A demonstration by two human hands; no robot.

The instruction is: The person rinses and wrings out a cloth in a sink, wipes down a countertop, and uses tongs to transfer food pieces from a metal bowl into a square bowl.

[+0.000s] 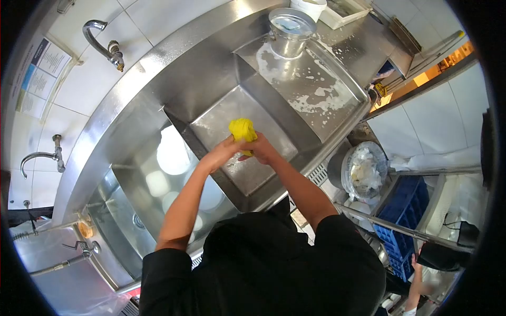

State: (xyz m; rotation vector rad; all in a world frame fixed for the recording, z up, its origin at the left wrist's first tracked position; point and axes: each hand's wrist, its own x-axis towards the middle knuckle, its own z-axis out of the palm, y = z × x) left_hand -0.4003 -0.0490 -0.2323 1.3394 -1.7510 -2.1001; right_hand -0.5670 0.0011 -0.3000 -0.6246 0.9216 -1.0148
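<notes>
Both of my hands are closed around a bunched yellow cloth (242, 129), held above the middle sink basin (269, 113). My left hand (222, 153) grips its lower left part, and my right hand (262, 148) has the lower right. Most of the cloth bulges out past the fingers on the far side. The fingers overlap, so part of the cloth is hidden. Beneath my hands the basin's metal floor is wet. In the basin to the left, a white round dish (173, 151) and several other pale pieces lie in water.
A metal bucket (289, 46) stands on the foamy drainboard (329, 100). Taps (103, 45) project from the tiled wall. At right are a lined waste bin (363, 171), a blue crate (403, 210) and a metal rail. Another person's hand (416, 276) shows at lower right.
</notes>
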